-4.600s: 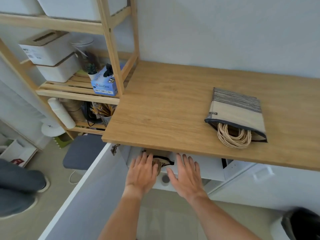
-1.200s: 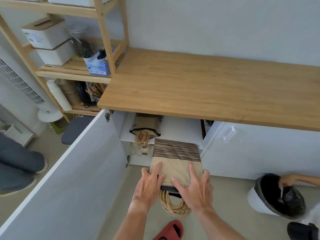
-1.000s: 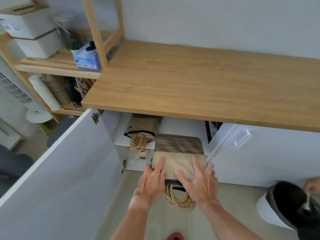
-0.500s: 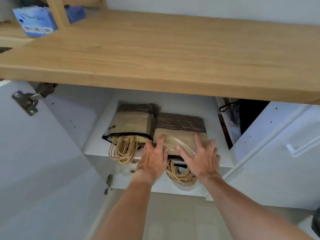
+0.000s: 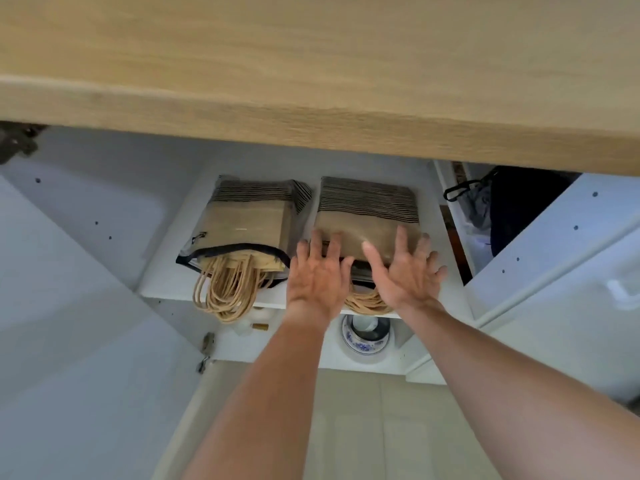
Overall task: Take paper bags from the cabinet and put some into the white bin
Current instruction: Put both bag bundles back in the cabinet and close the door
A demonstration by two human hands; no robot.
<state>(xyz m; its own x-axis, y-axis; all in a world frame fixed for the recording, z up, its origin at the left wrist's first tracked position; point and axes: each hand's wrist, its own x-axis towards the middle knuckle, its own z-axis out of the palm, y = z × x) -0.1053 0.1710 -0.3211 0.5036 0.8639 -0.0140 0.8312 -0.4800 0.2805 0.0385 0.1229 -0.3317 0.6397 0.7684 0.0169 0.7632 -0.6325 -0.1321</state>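
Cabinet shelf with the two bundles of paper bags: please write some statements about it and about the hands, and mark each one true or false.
1. Two bundles of paper bags lie side by side on the cabinet shelf. True.
2. Both hands touch the left bundle. False: the left hand and the right hand lie on the right bundle.
3. The fingers are spread and straight. True.
4. The left bundle's cord handles hang over the shelf edge. True.
5. A blue and white bowl stands on the wooden worktop. False: it stands below the shelf.

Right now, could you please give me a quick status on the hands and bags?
Both hands, left hand and right hand, flat on right pouch of bags. Left pouch beside it on shelf. Nothing blocking.
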